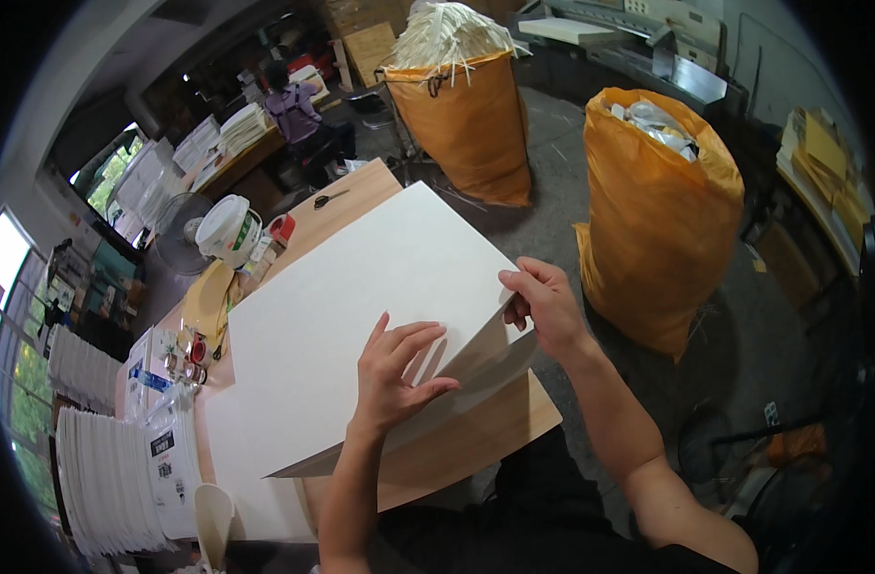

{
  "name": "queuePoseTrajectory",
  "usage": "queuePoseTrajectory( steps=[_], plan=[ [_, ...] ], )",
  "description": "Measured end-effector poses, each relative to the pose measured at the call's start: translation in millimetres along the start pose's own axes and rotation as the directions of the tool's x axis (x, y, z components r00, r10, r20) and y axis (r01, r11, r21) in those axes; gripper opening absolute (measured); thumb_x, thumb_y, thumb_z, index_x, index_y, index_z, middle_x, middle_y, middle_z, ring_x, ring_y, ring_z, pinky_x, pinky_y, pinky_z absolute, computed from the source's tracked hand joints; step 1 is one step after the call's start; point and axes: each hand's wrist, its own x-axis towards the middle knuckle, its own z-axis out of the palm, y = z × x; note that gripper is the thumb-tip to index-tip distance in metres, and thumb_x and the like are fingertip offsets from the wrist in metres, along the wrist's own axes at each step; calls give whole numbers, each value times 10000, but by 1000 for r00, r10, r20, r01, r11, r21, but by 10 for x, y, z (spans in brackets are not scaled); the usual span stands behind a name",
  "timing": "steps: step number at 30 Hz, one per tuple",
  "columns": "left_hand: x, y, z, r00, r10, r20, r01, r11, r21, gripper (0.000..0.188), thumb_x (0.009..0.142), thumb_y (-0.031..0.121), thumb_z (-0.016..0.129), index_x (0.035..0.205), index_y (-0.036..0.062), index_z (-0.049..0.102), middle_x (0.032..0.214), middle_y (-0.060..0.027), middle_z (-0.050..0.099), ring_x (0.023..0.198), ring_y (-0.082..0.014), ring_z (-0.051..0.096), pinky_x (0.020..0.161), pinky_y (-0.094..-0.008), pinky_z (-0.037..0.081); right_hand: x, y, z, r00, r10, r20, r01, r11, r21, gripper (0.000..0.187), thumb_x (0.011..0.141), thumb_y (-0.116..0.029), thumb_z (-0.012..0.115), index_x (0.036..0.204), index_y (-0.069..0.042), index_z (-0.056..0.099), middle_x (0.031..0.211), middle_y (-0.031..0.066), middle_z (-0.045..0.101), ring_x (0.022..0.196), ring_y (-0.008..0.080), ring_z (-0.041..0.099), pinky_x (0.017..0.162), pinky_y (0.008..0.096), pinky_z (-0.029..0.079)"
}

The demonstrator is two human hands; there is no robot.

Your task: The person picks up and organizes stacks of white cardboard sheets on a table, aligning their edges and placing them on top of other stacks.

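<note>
Large white sheet [361, 316] is on the wood-grain worktable [375, 179], covering most of the middle, with its near right edge lifted off the top. Right hand [545, 301] at the table's right side: thumb on top, other fingers curled under, pinching the sheet's edge by the right corner. Left hand [394, 373] over the table's near part: fingers spread wide, thumb out, nothing gripped, palm above the sheet. Can't tell if fingertips touch it

Around the table: black scissors [331, 199] on the bare wood at the far end. White plastic bucket [229, 231] by the table's left edge toward the far end, red tape roll [282, 228] just beside it. Tall stack of white sheets [103, 483] at the table's near left, printed white packet [173, 459] next to it

Orange sack [466, 129] on the floor beyond the table's far end, heaped with white paper strips [452, 38]. Second orange sack [657, 220] right of the table, clear plastic showing at its mouth. Seated person in a lilac top [294, 115] well past the table's far end
</note>
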Motion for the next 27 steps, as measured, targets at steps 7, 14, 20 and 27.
queuePoseTrajectory(
  steps=[7,14,20,27],
  plan=[
    [-102,-154,28,993,-119,24,121,984,-129,589,666,358,962,1163,124,750,1111,-39,787,1047,-263,743,1152,-574,426,32,6,37,1000,2,19,-3,999,51,317,1012,-235,669,743,-118,549,655,-10,579,574,80,577,511,240,412],
    [-88,-151,31,983,-174,56,182,956,-230,522,712,297,943,1146,79,752,1128,-82,783,1067,-285,744,1160,-535,430,38,-60,-25,999,16,38,-18,999,39,394,1020,-355,693,741,-114,556,636,13,603,571,89,617,513,245,483],
    [-64,60,49,936,-352,-24,315,864,-393,422,903,89,741,1322,95,685,1365,-164,678,1156,-326,712,1007,-449,552,20,14,76,969,-248,-9,211,845,-492,377,1024,-344,676,767,-86,576,649,18,601,562,96,612,504,248,477],
    [24,67,21,999,23,-47,-25,999,-35,548,679,288,940,1151,114,723,1269,-135,702,1060,-338,709,876,-398,574,124,-60,-28,994,30,108,-36,998,50,332,1031,-252,645,749,-117,534,627,-4,551,544,101,576,469,238,417]
  ],
)
